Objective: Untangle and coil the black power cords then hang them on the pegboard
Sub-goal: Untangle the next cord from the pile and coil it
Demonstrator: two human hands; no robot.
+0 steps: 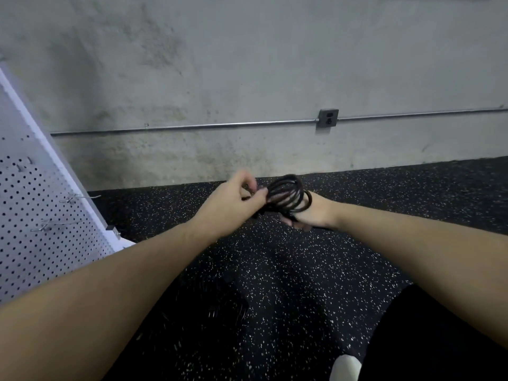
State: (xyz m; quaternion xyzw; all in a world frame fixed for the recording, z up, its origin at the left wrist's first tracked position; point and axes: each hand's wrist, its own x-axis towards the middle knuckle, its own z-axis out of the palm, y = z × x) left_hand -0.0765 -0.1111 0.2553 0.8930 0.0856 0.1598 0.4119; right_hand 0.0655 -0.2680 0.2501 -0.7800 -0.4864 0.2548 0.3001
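Note:
A black power cord (288,192), wound into several loops, sits around my right hand (310,215), which grips the coil from below. My left hand (233,200) pinches the cord's free end right beside the coil, fingers closed on it. Both hands are held out over the floor. The white pegboard (35,215) leans at the left, with metal hooks (79,198) sticking out of it and nothing hanging from them. More dark cord (220,306) seems to lie on the floor below my arms, blurred and hard to make out.
Black speckled rubber floor (275,270) runs up to a concrete wall (247,78) with a conduit pipe and an outlet box (328,118). My white shoe (345,368) and dark trouser leg are at the lower right.

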